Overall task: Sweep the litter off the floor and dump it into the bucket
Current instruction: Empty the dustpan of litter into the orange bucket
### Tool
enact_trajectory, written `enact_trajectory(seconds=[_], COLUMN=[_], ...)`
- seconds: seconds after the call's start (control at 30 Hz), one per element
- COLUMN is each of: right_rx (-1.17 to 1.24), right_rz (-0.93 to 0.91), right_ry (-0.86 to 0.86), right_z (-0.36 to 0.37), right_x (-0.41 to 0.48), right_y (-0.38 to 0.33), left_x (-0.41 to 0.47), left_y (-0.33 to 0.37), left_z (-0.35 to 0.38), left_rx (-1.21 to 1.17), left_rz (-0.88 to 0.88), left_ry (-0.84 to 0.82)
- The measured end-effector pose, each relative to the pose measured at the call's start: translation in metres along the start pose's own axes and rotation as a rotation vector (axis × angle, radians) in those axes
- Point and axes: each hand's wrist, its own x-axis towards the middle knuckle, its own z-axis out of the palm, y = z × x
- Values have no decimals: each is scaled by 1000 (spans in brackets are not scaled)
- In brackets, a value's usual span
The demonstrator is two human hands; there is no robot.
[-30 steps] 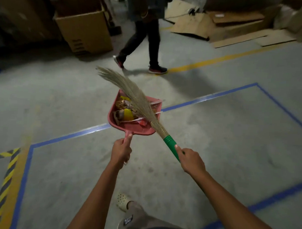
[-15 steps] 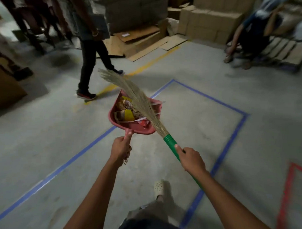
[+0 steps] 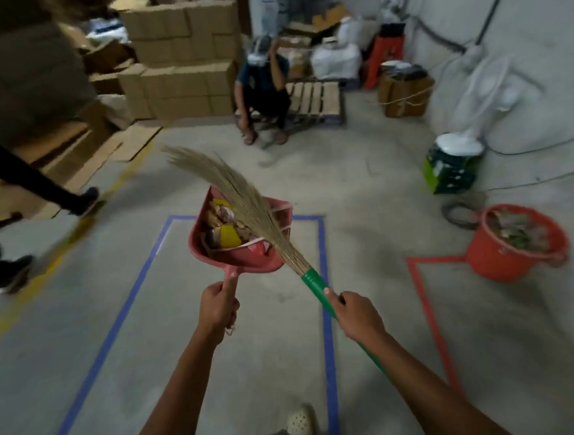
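Carrying stage, pretty much. Left hand (image 3: pixel 218 307) is wrapped around the handle of the pink dustpan (image 3: pixel 245 264), holding it up just ahead of the knuckles. Right hand (image 3: pixel 357 317) is curled round the green grip of the broom (image 3: pixel 312 280), whose bristles lie across the top of the pan, over the litter (image 3: pixel 223 229).

So the sweeping looks done to me: wrappers and scraps are piled in the pan, and the floor (image 3: pixel 274 347) around the hands shows no loose bits I can spot.

What's left is the dump. The orange bucket (image 3: pixel 495 262) sits well off to the right of the right hand and further out, by the corner of a red tape line (image 3: pixel 421 287), with rubbish already in it. Nothing's been tipped in from the pan yet.
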Motion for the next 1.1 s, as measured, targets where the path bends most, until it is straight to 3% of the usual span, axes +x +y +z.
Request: enact_trajectory(seconds=[0.43,0.73,1.1], right_rx=[216,267,361], right_rz=[364,566,705], right_ry=[302,355,450], right_z=[-129,-239,-343], right_x=[101,181,223], right_y=[131,271,380], left_x=[123,146,153], left_y=[99,146,200], left_z=[272,499,701], left_rx=[139,239,317], left_rz=[96,134,135], left_ry=[-469,-639,-802])
